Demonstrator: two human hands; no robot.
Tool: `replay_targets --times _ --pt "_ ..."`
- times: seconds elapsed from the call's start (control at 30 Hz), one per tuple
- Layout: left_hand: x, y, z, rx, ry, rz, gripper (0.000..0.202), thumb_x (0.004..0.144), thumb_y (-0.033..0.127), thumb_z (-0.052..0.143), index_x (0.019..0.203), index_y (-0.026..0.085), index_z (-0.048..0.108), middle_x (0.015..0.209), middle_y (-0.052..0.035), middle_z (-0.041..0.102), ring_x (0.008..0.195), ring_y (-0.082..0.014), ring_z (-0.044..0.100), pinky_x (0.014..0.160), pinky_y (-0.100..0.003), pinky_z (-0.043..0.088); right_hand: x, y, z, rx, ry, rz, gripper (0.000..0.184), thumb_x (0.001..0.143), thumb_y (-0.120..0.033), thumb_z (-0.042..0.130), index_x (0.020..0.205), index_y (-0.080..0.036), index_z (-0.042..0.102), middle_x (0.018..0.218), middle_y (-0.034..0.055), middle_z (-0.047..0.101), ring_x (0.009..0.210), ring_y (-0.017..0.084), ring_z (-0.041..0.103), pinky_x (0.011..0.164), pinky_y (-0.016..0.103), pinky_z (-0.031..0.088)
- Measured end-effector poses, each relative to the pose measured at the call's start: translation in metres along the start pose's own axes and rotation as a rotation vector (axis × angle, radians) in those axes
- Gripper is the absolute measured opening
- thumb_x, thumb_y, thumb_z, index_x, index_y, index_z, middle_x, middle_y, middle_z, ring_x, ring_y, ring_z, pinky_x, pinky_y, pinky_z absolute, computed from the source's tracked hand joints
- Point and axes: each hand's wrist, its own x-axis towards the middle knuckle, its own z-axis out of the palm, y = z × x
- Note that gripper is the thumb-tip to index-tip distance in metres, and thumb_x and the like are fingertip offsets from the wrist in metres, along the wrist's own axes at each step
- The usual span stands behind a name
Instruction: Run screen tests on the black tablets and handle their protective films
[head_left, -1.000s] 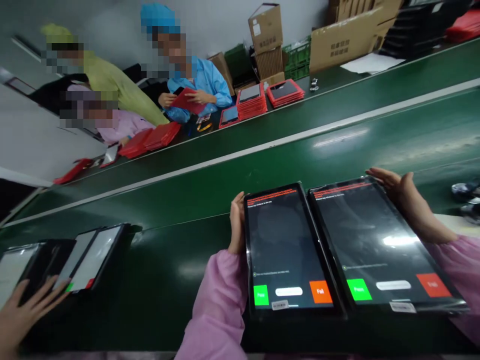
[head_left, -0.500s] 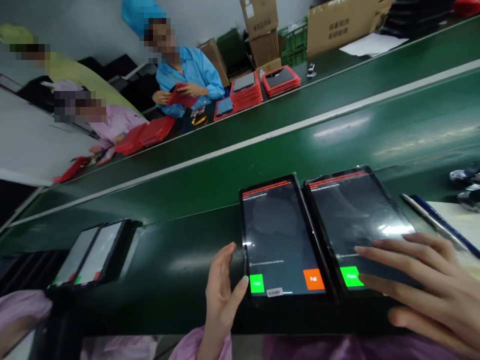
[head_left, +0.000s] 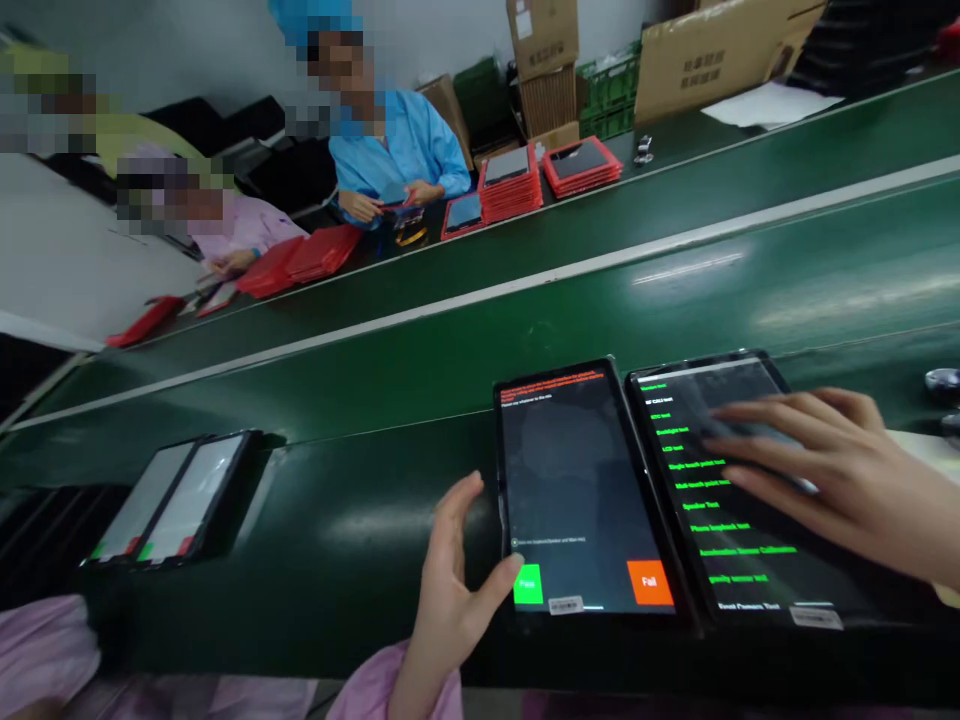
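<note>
Two black tablets lie side by side on the green bench. The left tablet (head_left: 577, 480) shows a dark screen with red text at the top, a green button at lower left and an orange "Fail" button at lower right. My left hand (head_left: 461, 570) is at its left edge, fingers apart, with the thumb over the green button's corner. On the right tablet (head_left: 720, 540) there is a list of green and white test lines. My right hand (head_left: 840, 460) is over its upper right part, fingers stretched out, blurred at the tips and covering some of the screen.
Two tablets with pale screens (head_left: 169, 495) lie at left beside dark stacked ones (head_left: 52, 525). Across the green bench (head_left: 420, 340), co-workers sit by red-framed stacks (head_left: 511, 187). Cardboard boxes (head_left: 720, 60) stand at the back. A metal object (head_left: 943, 382) lies at far right.
The right tablet's screen has switched from the dark page with a green button to a list of tests. My right hand has moved up the screen. My left hand stays by the left tablet.
</note>
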Motion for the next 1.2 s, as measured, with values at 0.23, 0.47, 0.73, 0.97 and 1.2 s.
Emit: replay_targets --times 0.23,0.47,0.73,0.97,1.2 --pt "0.127 0.025 0.017 0.5 -0.131 0.204 0.067 0.104 0.076 0.036 0.135 0.032 0.076 0.161 -0.0155 0.056 0.155 -0.045 0.044 0.123 -0.086 0.021 0.029 0.038 0.048 -0.078 -0.111 0.163 0.061 0.115 -0.057 0.027 0.129 -0.028 0.078 0.14 0.0173 0.07 0.113 0.038 0.066 0.089 0.053 0.043" --pt "0.118 0.032 -0.014 0.624 -0.232 0.352 0.047 0.11 0.06 0.042 0.119 0.038 0.083 0.144 -0.0082 0.072 0.147 -0.0359 0.056 0.127 -0.08 0.021 0.013 0.025 0.026 -0.051 -0.017 0.07 0.053 0.117 -0.048 0.033 0.109 -0.029 0.082 0.13 0.0105 0.075 0.108 0.03 0.068 0.086 0.045 0.044" --pt "0.14 0.024 0.005 0.68 -0.18 0.351 0.036 0.107 0.054 0.054 0.117 0.036 0.083 0.142 -0.0104 0.073 0.141 -0.0383 0.061 0.123 -0.086 0.019 0.023 0.042 0.048 -0.021 -0.053 0.135 0.052 0.116 -0.048 0.036 0.108 -0.03 0.084 0.135 0.0138 0.073 0.112 0.035 0.068 0.087 0.05 0.045" --pt "0.137 0.018 0.003 0.676 -0.184 0.381 0.03 0.105 0.051 0.059 0.115 0.038 0.084 0.139 -0.0103 0.074 0.139 -0.0393 0.062 0.121 -0.089 0.018 0.022 0.044 0.048 0.012 -0.104 0.149 0.057 0.116 -0.05 0.032 0.109 -0.03 0.085 0.129 0.0159 0.075 0.11 0.036 0.068 0.085 0.052 0.045" --pt "0.136 0.016 0.004 0.684 -0.166 0.384 0.031 0.106 0.048 0.056 0.113 0.036 0.084 0.137 -0.0112 0.074 0.136 -0.0384 0.064 0.12 -0.088 0.019 0.023 0.045 0.051 0.044 -0.106 0.136 0.05 0.115 -0.043 0.036 0.113 -0.029 0.084 0.132 0.0155 0.074 0.114 0.035 0.066 0.086 0.049 0.044"
